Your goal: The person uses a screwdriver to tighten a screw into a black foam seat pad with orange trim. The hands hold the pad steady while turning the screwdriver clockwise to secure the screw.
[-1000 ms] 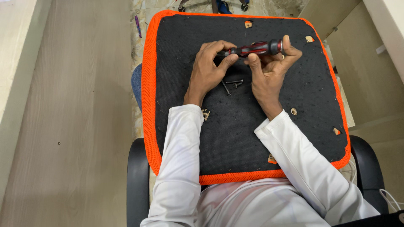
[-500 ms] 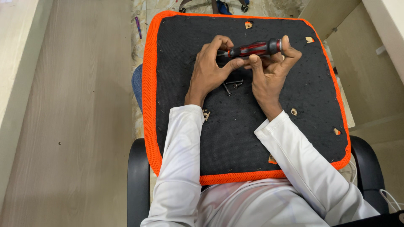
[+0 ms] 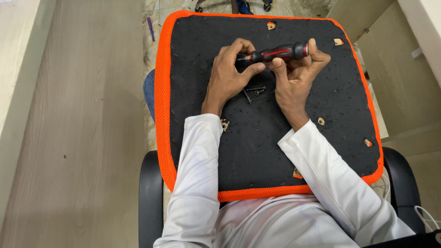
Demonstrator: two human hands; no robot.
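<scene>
An upturned chair seat point(image 3: 321, 82), black fabric with an orange mesh edge, lies across my lap. Both hands hover over its far middle. My right hand point(image 3: 296, 76) grips the black and red handle of a screwdriver point(image 3: 275, 53), held level. My left hand point(image 3: 229, 76) pinches the screwdriver's front end between thumb and fingers; the tip is hidden by them. Just below my hands, loose dark screws point(image 3: 253, 92) lie on the black fabric.
Several small holes showing pale wood dot the seat point(image 3: 321, 121). A purple pen point(image 3: 151, 28) lies on the wooden floor at the upper left. Black chair armrests point(image 3: 150, 197) flank me. A wheeled chair base point(image 3: 234, 5) stands beyond the seat's far edge.
My left hand's fingers have closed further around the screwdriver's front end. The screws below the hands show more plainly. The right hand has hardly moved.
</scene>
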